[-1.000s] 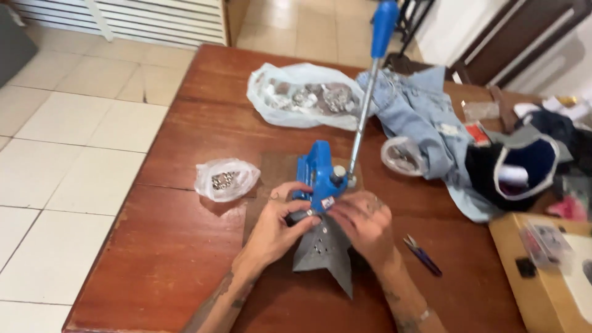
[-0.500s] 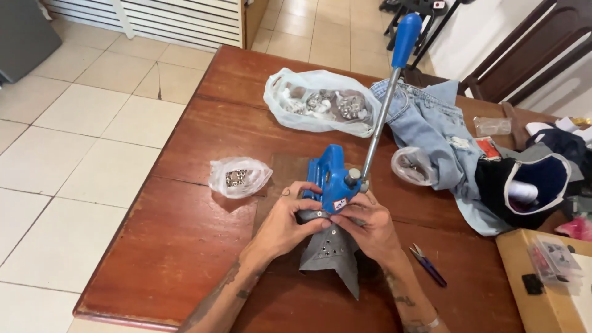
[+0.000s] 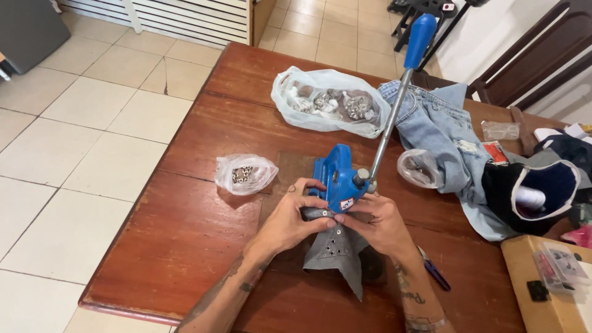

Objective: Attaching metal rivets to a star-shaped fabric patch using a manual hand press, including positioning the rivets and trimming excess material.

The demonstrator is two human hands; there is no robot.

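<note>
Now both hands, left hand and right hand, grasping grey perforated fabric piece under blue lever hand press; several eyelets set, lever raised; clear eyelet bag at 9 o'clock.

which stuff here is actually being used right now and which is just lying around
In use: left hand and right hand holding the grey fabric piece under the blue hand press.

Lying about: small bag of eyelets, big bag of metal bits, jeans, blue pen.
</note>
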